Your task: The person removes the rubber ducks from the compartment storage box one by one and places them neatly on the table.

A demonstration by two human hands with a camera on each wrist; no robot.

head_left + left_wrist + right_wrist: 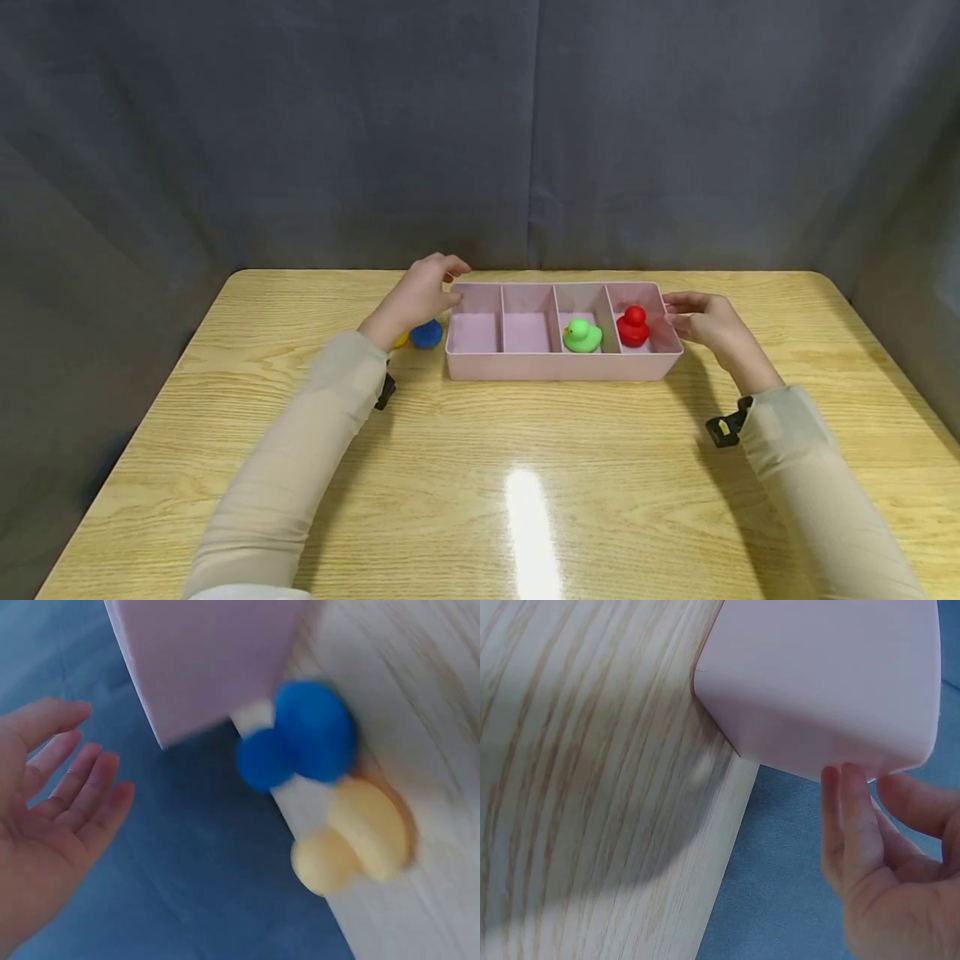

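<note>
A pink four-compartment tray [562, 367] lies across the far middle of the wooden table [525, 500]. A green duck [582, 336] sits in its third compartment from the left and a red duck [633, 326] in the rightmost; the two left compartments hold nothing. My left hand [420, 296] hovers by the tray's far left corner with relaxed fingers, and in the left wrist view the hand [52, 802] stays apart from the tray [210, 660]. My right hand [705, 325] is at the tray's right end, its fingertips [847, 795] touching the tray's wall [817, 682].
A blue duck [426, 334] and a yellow duck [402, 339] stand on the table just left of the tray, partly hidden behind my left wrist. The left wrist view shows the blue duck [300, 735] and yellow duck [352, 840] side by side. Grey cloth surrounds the table.
</note>
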